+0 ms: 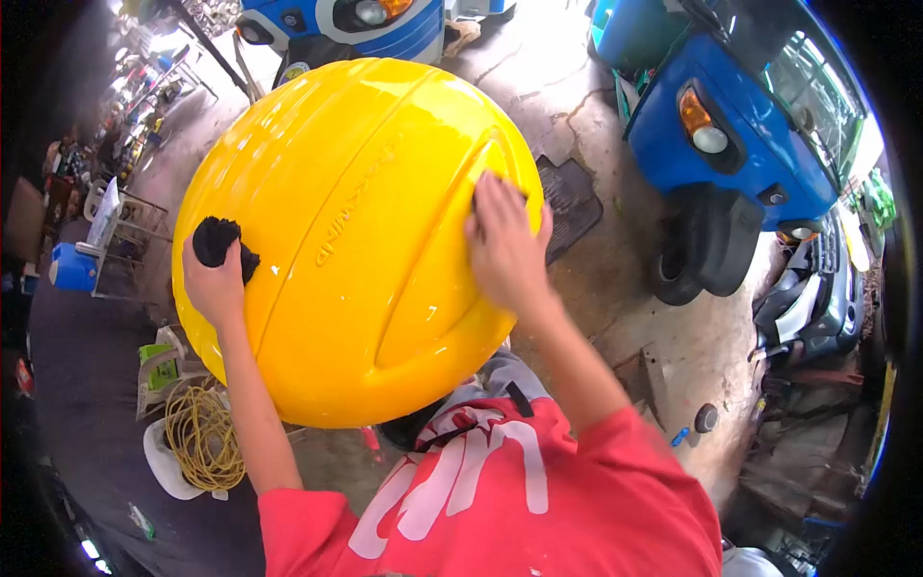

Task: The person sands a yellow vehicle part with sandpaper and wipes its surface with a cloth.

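Note:
A large, glossy yellow moulded panel point(317, 317), rounded like a vehicle's body part, fills the middle of the head view. Raised lettering runs across it, and a curved recess is moulded on its right side. My left hand point(213, 279) is closed around a bunched black cloth point(217, 242) at the panel's left edge. On the right side of the panel, my right hand point(507, 252) presses down beside the recess, slightly blurred. A dark edge shows at its fingers, but what lies under them is mostly hidden.
Blue vehicles stand ahead point(404, 40) and at the right point(716, 125), the latter with a black wheel and fender point(707, 236). A dark mat point(569, 207) lies on the concrete floor. At left are a coiled yellow cord point(204, 438) and a blue container point(72, 267).

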Demonstrator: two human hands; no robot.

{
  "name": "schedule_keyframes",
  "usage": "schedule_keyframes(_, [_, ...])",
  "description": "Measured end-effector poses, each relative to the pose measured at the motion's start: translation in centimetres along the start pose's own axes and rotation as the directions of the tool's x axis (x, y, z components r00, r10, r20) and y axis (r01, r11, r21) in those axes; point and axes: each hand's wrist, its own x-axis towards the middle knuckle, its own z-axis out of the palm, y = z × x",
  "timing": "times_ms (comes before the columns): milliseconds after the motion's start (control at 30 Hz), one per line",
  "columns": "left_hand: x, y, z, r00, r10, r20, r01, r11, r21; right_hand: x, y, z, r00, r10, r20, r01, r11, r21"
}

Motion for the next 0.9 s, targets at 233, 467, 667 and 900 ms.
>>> schedule_keyframes(233, [-0.3,0.1,-0.3,0.999,0.012,-0.044,-0.012,1.000,0.013,-2.5,-3.1,-2.3,0.996,-0.052,0.066,0.050,0.998,0.040])
schedule_keyframes(467, [-0.4,-1.1,-0.4,0.996,0.067,-0.054,-0.067,0.998,0.005,4.0,0.7,0.2,0.989,0.070,0.127,-0.072,0.997,0.015])
schedule_keyframes(667, [-0.1,-0.2,-0.4,0.997,0.070,-0.040,-0.071,0.997,-0.020,0.3,-1.1,-1.6,0.991,-0.107,0.078,0.104,0.993,0.049])
schedule_keyframes(900, [-0.2,-0.7,-0.2,0.998,0.029,-0.048,-0.030,0.999,-0.036,-1.3,-2.4,-4.0,0.972,-0.183,0.144,0.171,0.981,0.091])
